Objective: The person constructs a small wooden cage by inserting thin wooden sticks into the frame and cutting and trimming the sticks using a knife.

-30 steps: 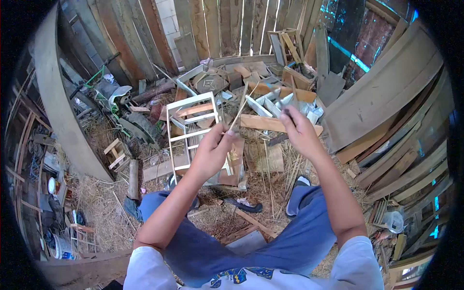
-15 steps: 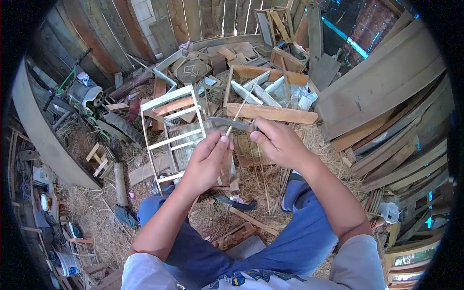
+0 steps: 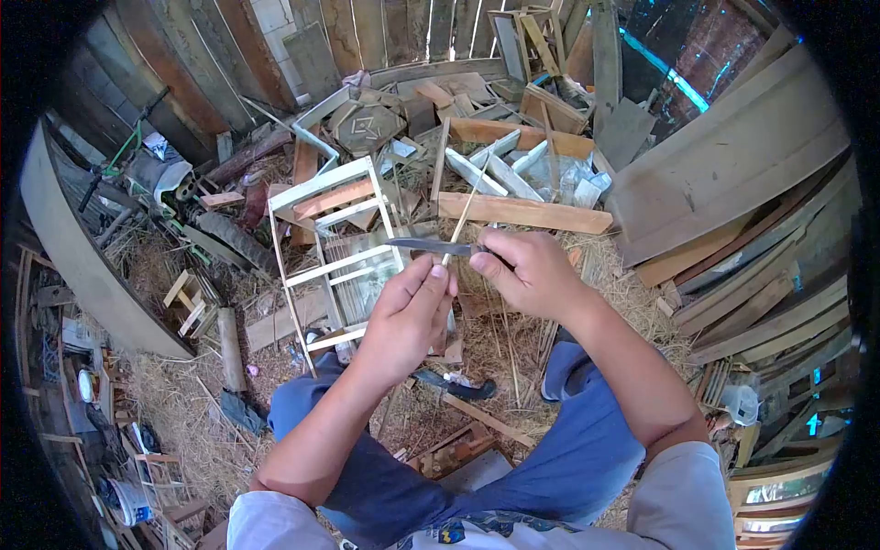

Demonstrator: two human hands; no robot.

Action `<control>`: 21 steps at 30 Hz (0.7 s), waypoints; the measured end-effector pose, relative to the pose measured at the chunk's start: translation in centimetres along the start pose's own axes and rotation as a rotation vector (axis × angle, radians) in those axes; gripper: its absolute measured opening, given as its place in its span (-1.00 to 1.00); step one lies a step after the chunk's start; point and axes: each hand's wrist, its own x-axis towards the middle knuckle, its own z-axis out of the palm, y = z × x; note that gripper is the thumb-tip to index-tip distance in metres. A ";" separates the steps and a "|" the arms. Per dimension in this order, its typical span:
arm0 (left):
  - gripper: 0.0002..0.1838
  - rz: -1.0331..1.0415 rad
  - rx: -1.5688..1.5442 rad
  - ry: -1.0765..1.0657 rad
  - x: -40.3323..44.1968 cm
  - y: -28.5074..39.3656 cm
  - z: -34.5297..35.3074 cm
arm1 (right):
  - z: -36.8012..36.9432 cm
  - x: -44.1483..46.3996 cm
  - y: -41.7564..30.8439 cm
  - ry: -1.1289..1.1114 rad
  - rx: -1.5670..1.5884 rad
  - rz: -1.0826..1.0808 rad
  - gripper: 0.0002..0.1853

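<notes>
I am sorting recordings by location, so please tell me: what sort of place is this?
Probably a shed for storage or woodwork: the gapped plank wall, the straw-strewn floor and the long boards at the right suggest it.

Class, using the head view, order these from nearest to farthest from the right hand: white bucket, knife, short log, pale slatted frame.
1. Knife: in the right hand, blade pointing left.
2. Pale slatted frame: left of the hand.
3. Short log: farther left.
4. White bucket: far lower left.
</notes>
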 end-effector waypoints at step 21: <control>-0.73 0.060 0.006 0.061 -1.6 -0.4 1.0 | -0.8 -0.4 1.1 0.209 -0.298 -0.065 -0.64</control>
